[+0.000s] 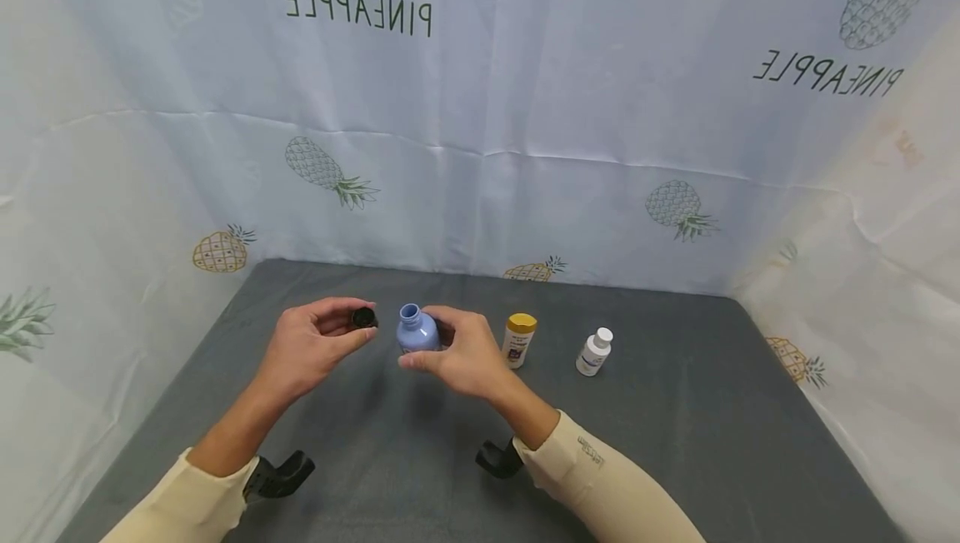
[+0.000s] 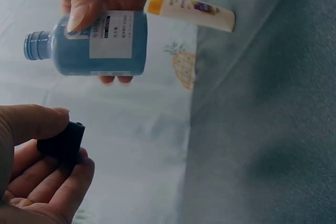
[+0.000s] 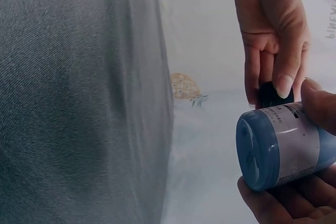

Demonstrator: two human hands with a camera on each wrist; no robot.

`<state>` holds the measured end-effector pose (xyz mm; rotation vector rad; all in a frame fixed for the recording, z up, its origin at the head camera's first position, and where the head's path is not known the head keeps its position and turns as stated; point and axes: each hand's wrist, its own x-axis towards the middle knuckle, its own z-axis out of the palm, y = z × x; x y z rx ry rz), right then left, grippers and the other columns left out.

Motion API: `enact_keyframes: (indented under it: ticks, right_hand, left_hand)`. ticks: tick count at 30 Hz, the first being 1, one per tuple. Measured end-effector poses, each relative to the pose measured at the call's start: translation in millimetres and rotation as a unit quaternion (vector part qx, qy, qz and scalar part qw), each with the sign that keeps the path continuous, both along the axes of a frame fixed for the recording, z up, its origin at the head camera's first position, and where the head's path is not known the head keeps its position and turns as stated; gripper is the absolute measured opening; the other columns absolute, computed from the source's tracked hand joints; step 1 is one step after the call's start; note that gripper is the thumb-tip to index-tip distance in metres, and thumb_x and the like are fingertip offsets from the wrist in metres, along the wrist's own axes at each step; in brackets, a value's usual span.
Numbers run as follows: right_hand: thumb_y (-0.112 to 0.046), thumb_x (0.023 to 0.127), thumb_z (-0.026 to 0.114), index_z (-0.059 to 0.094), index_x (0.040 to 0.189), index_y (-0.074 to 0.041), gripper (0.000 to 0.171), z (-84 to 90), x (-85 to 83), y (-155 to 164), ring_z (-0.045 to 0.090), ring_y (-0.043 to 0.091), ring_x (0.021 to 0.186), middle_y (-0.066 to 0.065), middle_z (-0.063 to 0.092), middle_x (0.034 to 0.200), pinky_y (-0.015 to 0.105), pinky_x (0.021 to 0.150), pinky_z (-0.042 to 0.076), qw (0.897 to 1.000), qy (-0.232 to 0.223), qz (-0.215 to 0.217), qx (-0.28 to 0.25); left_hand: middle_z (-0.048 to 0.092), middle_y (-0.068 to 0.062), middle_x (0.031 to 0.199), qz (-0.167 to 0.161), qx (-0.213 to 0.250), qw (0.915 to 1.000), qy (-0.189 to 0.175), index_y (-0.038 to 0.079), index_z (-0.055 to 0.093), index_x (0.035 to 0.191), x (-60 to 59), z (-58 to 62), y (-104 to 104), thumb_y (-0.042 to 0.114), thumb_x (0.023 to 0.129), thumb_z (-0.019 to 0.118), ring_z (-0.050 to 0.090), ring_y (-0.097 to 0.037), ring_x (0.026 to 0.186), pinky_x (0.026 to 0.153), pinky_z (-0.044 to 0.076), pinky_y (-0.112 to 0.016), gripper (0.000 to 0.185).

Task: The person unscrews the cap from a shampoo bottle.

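A blue bottle (image 1: 418, 331) with a bare threaded neck is gripped by my right hand (image 1: 468, 353), thumb on one side and fingers on the other. In the left wrist view the bottle (image 2: 100, 43) shows a white printed label. My left hand (image 1: 307, 347) pinches a black cap (image 1: 364, 318) between thumb and fingers, its hollow side visible in the head view. Cap and bottle are apart, a small gap between them, both held above the table. The right wrist view shows the bottle's base (image 3: 254, 150) and the cap (image 3: 274, 95) partly hidden behind the bottle.
A white bottle with a yellow cap (image 1: 519, 341) stands on the dark grey table (image 1: 675, 443), just right of my right hand. Farther right is a small white bottle (image 1: 595, 351). A pineapple-print curtain (image 1: 525, 110) hangs behind the table and along its sides.
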<state>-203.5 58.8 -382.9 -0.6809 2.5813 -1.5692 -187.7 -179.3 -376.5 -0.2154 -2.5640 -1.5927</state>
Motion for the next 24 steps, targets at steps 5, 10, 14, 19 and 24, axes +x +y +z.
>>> enact_keyframes:
  ticks: [5,10,14,19,24]
  right_hand:
    - [-0.021,0.083,0.090,0.069,0.131,-0.011,0.053,-9.5,-8.3,-5,0.074,0.015,0.103,0.005,0.075,0.119,0.033,0.090,0.062,1.000,0.003,0.003,-0.002]
    - [-0.021,0.084,0.090,0.068,0.133,-0.009,0.055,-18.0,-14.6,-10,0.075,0.019,0.105,0.007,0.075,0.120,0.037,0.091,0.062,1.000,0.007,-0.001,-0.009]
    - [-0.019,0.084,0.089,0.068,0.134,-0.007,0.056,-22.3,-18.8,-14,0.075,0.022,0.108,0.009,0.075,0.122,0.041,0.094,0.062,1.000,0.003,-0.003,-0.015]
    - [-0.020,0.084,0.090,0.068,0.133,-0.008,0.055,-30.2,-24.4,-19,0.074,0.022,0.108,0.009,0.074,0.124,0.042,0.094,0.062,1.000,-0.007,-0.012,-0.012]
    - [-0.019,0.084,0.089,0.067,0.133,-0.009,0.054,-38.5,-30.6,-24,0.074,0.021,0.111,0.008,0.073,0.126,0.037,0.094,0.061,1.000,-0.022,-0.004,-0.012]
  left_hand:
    - [0.074,-0.020,0.128,0.013,-0.011,0.9998,-0.006,0.005,0.072,0.127,-5.1,-8.4,-3,0.015,0.093,0.080,0.072,-0.033,0.121,0.090,0.063,-0.027,0.037]
    - [0.073,-0.020,0.129,0.022,-0.024,0.9993,-0.018,0.005,0.072,0.129,-10.7,-16.2,-5,0.016,0.094,0.079,0.070,-0.035,0.124,0.091,0.063,-0.034,0.038]
    - [0.073,-0.020,0.130,0.027,-0.032,0.9988,-0.024,0.006,0.071,0.129,-14.6,-20.6,-5,0.016,0.094,0.079,0.070,-0.034,0.124,0.092,0.063,-0.037,0.038]
    - [0.073,-0.020,0.130,0.028,-0.034,0.9986,-0.031,0.003,0.070,0.129,-19.1,-27.5,-5,0.013,0.094,0.078,0.070,-0.035,0.124,0.092,0.063,-0.037,0.038]
    - [0.073,-0.020,0.130,0.029,-0.029,0.9986,-0.033,0.003,0.070,0.128,-22.8,-34.3,-4,0.012,0.094,0.078,0.070,-0.035,0.123,0.089,0.064,-0.032,0.036]
